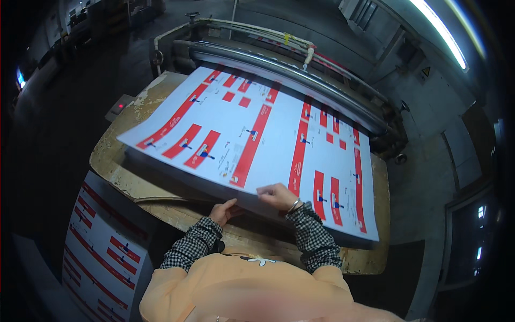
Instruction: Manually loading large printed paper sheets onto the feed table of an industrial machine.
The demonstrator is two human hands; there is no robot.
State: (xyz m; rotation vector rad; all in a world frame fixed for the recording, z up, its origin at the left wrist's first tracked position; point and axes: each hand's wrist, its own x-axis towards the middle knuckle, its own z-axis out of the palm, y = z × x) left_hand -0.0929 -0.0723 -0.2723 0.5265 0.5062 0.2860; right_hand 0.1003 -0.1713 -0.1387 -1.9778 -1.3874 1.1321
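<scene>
A large white printed sheet (279,145) with red blocks and small blue marks lies on top of a thick stack in front of me. Its far end reaches the machine's roller. My right hand (278,197), with a bracelet at the wrist, is closed on the sheet's near edge, the fingers curled over it. Just left of it and lower, my left hand (221,211) is beside the stack's near side, thumb and fingers apart. I see nothing in it; its fingertips lie in shadow. Both forearms wear black-and-white checked sleeves.
A long metal roller (289,72) in a pipe-railed frame crosses the far side. The stack rests on a worn wooden table (115,161). More printed sheets (102,252) stand low at the left. A small box with a red light (121,106) sits at the table's left edge.
</scene>
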